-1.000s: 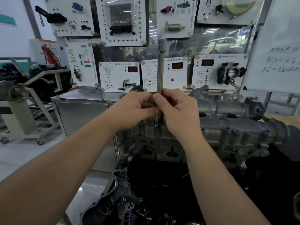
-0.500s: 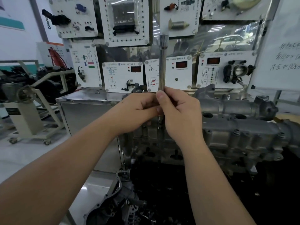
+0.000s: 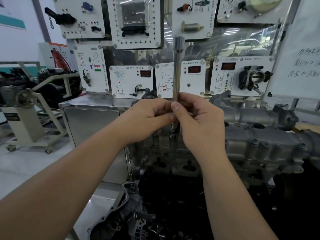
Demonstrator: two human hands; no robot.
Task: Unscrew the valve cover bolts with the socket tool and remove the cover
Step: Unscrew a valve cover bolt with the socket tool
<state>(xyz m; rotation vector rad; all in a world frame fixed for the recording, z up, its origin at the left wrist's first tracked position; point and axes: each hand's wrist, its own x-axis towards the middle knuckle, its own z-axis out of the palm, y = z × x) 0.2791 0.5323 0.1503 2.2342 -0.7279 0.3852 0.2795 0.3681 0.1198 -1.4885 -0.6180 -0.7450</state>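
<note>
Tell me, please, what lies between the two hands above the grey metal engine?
In the head view, the upright silver metal socket tool stands between the left hand and right hand; both pinch its lower shaft.

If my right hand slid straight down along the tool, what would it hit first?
Probably the valve cover, where the socket tool sits on a bolt just below the right hand; depth is hard to judge.

Socket tool (image 3: 177, 70) upright before panels (image 3: 180, 78)
</note>
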